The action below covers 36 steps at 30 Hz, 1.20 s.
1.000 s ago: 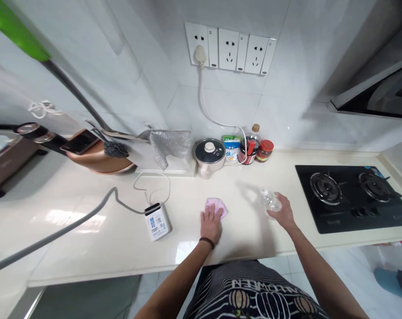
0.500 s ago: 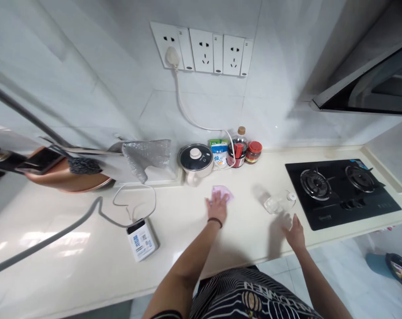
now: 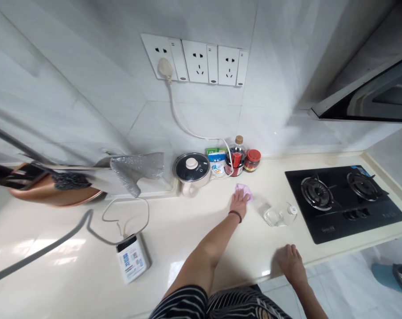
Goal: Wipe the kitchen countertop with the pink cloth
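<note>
My left hand lies flat, fingers spread, on a small pink cloth far out on the cream counter, just in front of the jars by the wall. A clear plastic bottle lies on its side to the right of the cloth, with no hand on it. My right hand rests palm down at the counter's front edge, holding nothing.
Against the wall stand a small lidded pot, a blue-and-white packet, a dark bottle and a red-lidded jar. A black gas hob is at the right. A white power bank with cable lies at the left.
My left hand has slid the pink cloth away from me towards the wall and to the right. My right hand let go of the clear bottle and drew back to the counter's edge.
</note>
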{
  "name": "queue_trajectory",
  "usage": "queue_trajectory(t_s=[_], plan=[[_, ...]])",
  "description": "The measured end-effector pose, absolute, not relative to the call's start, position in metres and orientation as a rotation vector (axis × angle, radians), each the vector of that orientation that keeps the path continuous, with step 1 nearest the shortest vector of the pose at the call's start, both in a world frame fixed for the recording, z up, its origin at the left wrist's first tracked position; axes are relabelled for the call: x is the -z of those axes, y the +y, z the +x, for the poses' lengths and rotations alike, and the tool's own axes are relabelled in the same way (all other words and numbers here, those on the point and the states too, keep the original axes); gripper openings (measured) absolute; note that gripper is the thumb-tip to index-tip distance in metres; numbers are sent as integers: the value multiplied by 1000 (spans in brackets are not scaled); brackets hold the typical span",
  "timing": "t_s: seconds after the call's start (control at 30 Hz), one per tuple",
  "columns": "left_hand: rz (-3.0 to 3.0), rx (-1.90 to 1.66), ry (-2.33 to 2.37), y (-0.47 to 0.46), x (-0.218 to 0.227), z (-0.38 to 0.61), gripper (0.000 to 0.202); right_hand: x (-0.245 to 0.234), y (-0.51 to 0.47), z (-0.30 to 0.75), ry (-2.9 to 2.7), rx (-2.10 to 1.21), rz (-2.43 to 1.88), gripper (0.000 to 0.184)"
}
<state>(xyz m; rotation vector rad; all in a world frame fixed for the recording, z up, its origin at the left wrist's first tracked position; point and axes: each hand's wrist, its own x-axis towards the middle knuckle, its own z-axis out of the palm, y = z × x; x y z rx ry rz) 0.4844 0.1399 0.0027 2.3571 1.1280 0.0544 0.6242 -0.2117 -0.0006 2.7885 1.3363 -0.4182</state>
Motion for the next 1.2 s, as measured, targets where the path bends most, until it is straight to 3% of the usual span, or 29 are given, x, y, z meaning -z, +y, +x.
queue_trajectory(t_s=[0.17,0.47,1.03,1.2], plan=[[2354,-64,1130,181,-1,511,67,8,-217,626,1376,400,2746,64],[2298,-68,1436,220,6,449,76,10,-215,619,1380,311,2745,64],[2155,-62,1781,202,-17,363,72,-4,-205,622,1460,299,2635,57],[2250,-77,1693,151,-12,345,68,-13,-201,619,1453,358,2687,57]])
